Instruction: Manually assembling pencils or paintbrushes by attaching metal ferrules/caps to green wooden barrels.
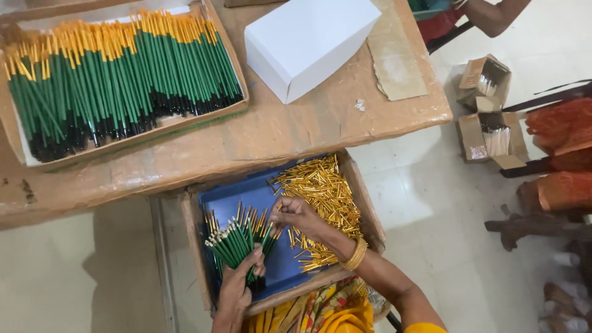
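**Green sticks in one hand, gold caps under the other**

The left hand (237, 280) is clamped around a bunch of green sticks (237, 237), their long axis fanning up and right over the blue tray (231, 194). Just right, the right hand (296, 213) pinches together, seemingly on one gold cap from the pile of gold caps (327, 191), touching the bunch's tips.

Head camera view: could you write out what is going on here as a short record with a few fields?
left hand: grips a bundle of green sticks, some with gold caps
right hand: fingertips at the bundle's top, beside the loose gold caps
container: blue-lined tray holds the caps
table: carries a cardboard tray of finished green sticks and a white box
floor: two small open cartons
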